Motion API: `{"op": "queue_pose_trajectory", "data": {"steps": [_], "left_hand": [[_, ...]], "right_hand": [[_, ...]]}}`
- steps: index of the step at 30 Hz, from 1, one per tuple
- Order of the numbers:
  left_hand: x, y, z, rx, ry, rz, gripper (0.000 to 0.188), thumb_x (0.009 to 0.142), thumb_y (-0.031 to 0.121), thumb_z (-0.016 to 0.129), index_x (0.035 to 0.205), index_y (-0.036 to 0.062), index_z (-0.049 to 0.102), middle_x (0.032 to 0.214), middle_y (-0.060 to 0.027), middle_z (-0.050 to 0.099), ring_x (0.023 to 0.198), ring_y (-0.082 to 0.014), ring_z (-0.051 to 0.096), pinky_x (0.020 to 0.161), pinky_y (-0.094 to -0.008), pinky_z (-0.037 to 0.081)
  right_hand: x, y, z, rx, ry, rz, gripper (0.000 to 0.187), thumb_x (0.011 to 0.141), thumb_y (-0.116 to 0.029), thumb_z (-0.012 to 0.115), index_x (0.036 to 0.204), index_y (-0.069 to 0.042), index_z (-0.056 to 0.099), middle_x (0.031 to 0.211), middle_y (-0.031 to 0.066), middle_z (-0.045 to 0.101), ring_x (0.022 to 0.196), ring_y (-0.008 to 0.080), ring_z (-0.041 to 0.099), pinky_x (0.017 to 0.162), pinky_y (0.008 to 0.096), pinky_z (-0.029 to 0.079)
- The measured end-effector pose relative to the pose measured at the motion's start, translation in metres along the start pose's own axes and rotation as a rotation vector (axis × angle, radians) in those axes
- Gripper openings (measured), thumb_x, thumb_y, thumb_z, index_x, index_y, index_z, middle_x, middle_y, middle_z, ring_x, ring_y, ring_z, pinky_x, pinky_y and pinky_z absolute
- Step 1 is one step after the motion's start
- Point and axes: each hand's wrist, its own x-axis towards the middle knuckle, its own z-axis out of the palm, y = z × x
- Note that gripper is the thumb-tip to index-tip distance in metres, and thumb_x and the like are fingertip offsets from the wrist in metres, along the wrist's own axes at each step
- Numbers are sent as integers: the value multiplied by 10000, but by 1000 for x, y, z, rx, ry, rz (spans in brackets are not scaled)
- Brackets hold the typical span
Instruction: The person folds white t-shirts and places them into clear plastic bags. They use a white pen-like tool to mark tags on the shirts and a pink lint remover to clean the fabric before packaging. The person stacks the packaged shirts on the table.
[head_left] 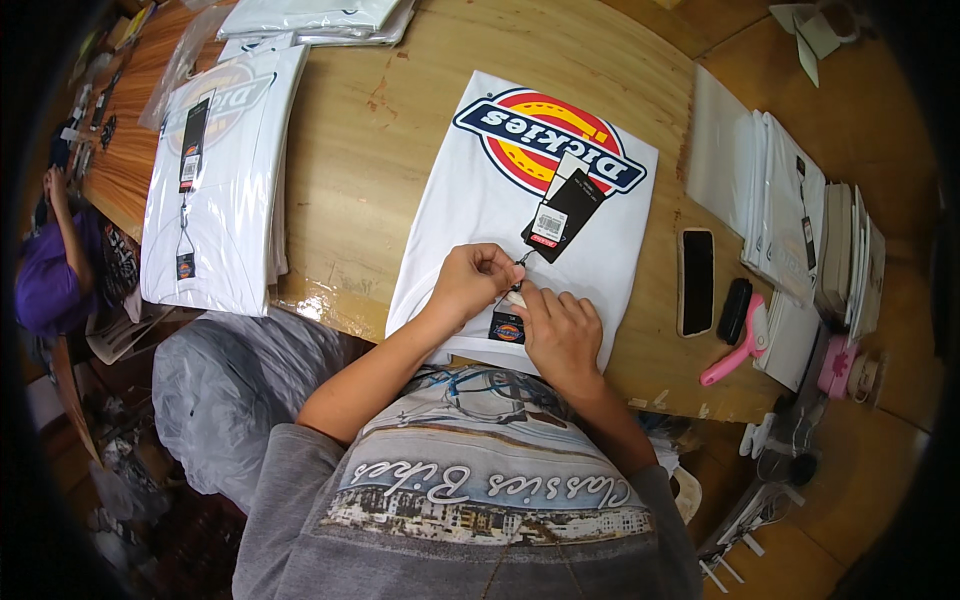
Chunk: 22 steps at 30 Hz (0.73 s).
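A folded white T-shirt (430,235) with a red, yellow and navy logo lies on the table in front of me. Black and white hang tags (575,215) rest on its printed front. Their short dark cord (526,258) runs down to my fingers near the collar. My left hand (473,285) is closed in a pinch on the cord. Just beside it, my right hand (562,330) is also closed, thumb and forefinger pressed together at the cord's lower end. Its fingertips partly hide what they grip. Below them shows the black neck label (507,328).
Bagged white shirts (225,220) are stacked at the left, more (310,15) at the far edge. On the right are a phone (695,282), a black brush-like item (735,311), a pink-handled tool (740,345) and packed shirts (780,200). A person in purple (62,265) is far left.
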Motion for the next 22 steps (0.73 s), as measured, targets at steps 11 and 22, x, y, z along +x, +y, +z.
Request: {"op": "queue_pose_trajectory", "data": {"steps": [11, 22], "left_hand": [[2, -12, 1, 69, 56, 66, 85, 758, 42, 597, 710, -14, 555, 618, -10, 540, 531, -48, 450, 479, -183, 365], [4, -9, -1, 37, 62, 37, 96, 765, 58, 595, 709, 1, 543, 613, -12, 543, 526, -49, 466, 487, -181, 381]], "right_hand": [[-2, 3, 11, 1, 109, -21, 178, 690, -187, 599, 843, -97, 580, 589, -3, 448, 531, 145, 435, 504, 285, 300], [-3, 4, 18, -83, 118, -20, 170, 754, -215, 520, 881, -110, 560, 591, -16, 423, 547, 130, 452, 512, 285, 333]]}}
